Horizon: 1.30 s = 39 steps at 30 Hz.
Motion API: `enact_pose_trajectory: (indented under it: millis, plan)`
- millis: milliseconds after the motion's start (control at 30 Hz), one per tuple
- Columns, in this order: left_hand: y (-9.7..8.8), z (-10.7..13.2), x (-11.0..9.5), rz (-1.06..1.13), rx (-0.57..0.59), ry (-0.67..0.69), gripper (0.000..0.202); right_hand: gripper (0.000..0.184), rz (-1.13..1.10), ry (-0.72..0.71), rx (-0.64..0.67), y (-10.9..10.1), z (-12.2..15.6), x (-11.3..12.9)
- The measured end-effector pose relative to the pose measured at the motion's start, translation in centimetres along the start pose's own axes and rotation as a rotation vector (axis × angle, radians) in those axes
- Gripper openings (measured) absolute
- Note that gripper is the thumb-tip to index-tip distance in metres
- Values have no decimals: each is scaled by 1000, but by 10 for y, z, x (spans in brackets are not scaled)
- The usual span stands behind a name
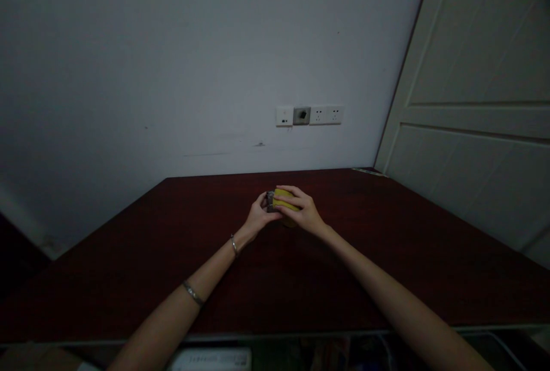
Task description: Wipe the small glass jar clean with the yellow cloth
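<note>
One yellow thing (282,192) is held toward the far edge of the dark red table (283,296); from here I cannot tell whether it touches the top. The right hand (307,213) wraps over it, while the left hand (256,216) has its fingers about a grey piece (270,202) on the table's left side of it. Wall sockets (326,115) show beyond the table.

Object (281,192) yellow; tabletop (275,291) dark red; wall (193,61) pale blue-grey; door (476,170) pale grey-green, faint diagonal lines; bracelet (193,294) silvery
</note>
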State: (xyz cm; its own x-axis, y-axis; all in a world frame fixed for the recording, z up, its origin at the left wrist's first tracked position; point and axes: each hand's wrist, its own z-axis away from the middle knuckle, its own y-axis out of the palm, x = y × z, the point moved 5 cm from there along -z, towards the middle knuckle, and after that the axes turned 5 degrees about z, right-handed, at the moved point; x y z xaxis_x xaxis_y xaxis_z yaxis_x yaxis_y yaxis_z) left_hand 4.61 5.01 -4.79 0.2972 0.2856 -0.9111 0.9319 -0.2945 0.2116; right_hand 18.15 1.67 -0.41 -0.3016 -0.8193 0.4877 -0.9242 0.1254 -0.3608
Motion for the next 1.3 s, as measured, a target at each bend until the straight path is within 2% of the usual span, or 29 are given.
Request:
enact_pose_trajectory:
  millis: [100, 300, 567, 800, 933, 1100, 1300]
  plan:
    - [0, -1, -1, 2, 12, -17, 69, 25, -23, 10, -1, -2, -1, -1]
    - [7, 4, -3, 7, 46, -67, 63, 23, -133, 187, -73, -8, -5, -18]
    - [3, 4, -1, 125, 8, -189, 54, 22, -182, 114, -2, -8, -6, -12]
    - [9, 6, -4, 98, 53, -194, 57, 23, -143, 223, -108, -13, -5, -27]
    - [9, 5, -4, 83, 43, -191, 56, 22, -90, 176, -101, -13, -3, -22]
    - [6, 3, -1, 78, 35, -145, 54, 24, 10, 19, 13, -7, -2, -6]
    - [5, 2, 3, 18, 62, -113, 57, 24, 54, 88, -37, -8, -2, -12]
